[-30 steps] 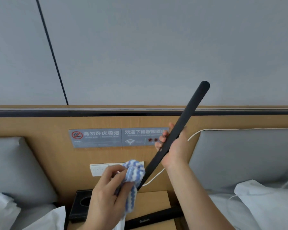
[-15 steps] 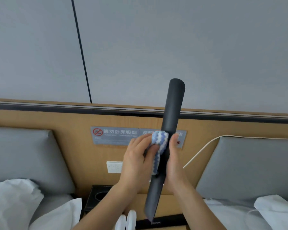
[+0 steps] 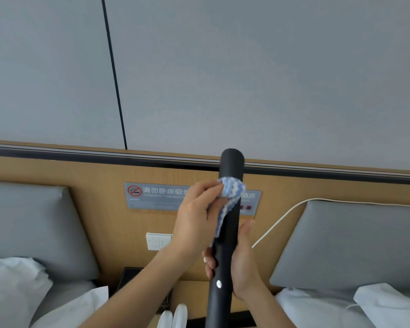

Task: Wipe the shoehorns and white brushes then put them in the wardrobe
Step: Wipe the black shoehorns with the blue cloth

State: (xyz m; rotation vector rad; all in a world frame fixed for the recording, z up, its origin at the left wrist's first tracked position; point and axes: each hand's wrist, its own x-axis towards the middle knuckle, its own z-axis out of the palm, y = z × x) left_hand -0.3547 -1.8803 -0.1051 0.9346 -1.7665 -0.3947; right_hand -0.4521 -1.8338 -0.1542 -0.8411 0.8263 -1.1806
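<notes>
A black shoehorn (image 3: 230,228) is held pretty much upright in front of the wooden headboard (image 3: 100,185), rounded end up top. It's gripped around the lower middle by the right hand (image 3: 245,268), with fingers wrapped round the left edge and the thumb laid up the right side. A blue-and-white striped cloth (image 3: 231,189) is bunched up and pinched in the left hand (image 3: 194,216). It's pressed against the shoehorn's upper part just under the tip, with a tail left hanging down the left edge. Two white rounded pieces (image 3: 173,317) are cut off at the bottom edge, just left of the shoehorn, too cropped to be identified. A no-smoking sign (image 3: 152,192) and a white switch panel (image 3: 158,240) are mounted on the headboard behind the hands.
</notes>
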